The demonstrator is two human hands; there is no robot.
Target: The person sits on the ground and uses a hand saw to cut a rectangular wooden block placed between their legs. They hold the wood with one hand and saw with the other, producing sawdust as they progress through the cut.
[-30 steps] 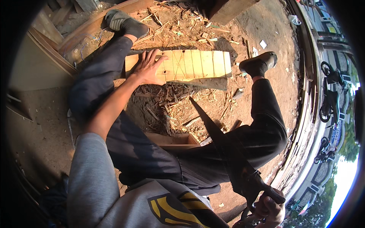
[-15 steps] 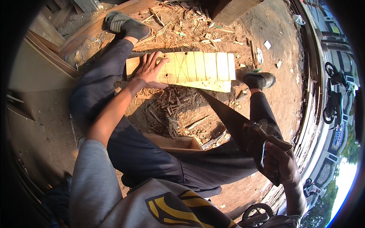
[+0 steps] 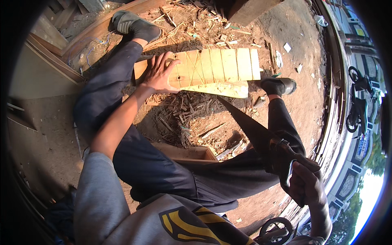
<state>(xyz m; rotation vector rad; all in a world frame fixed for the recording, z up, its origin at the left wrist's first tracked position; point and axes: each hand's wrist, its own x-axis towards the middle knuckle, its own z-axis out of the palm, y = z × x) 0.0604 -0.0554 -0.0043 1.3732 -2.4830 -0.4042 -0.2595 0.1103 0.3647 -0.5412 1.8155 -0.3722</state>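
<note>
My left hand [image 3: 157,77] lies spread over the left part of a pale wooden board [image 3: 228,65], its fingers apart and its thumb toward the near edge. Saw-like straight lines, a crossed mark and dark holes show on the board's top. Below it, a second pale wooden piece [image 3: 228,89] sticks out along the near side. My right hand [image 3: 306,183] is closed around the handle of a hand saw [image 3: 253,130]. The blade points up and left, its tip close to the lower piece; whether it touches cannot be made out.
Wood chips and offcuts [image 3: 175,110] litter the dirt ground. My shoes [image 3: 132,22] flank the boards, and a wooden box frame [image 3: 192,153] lies between my legs. A thick timber block [image 3: 253,10] stands at the far side; planks line the right. Motorbikes [image 3: 359,100] are beyond.
The upper board's right end has swung away from me and slid right, uncovering more of the lower piece. My right hand and the saw have shifted slightly right and nearer to me.
</note>
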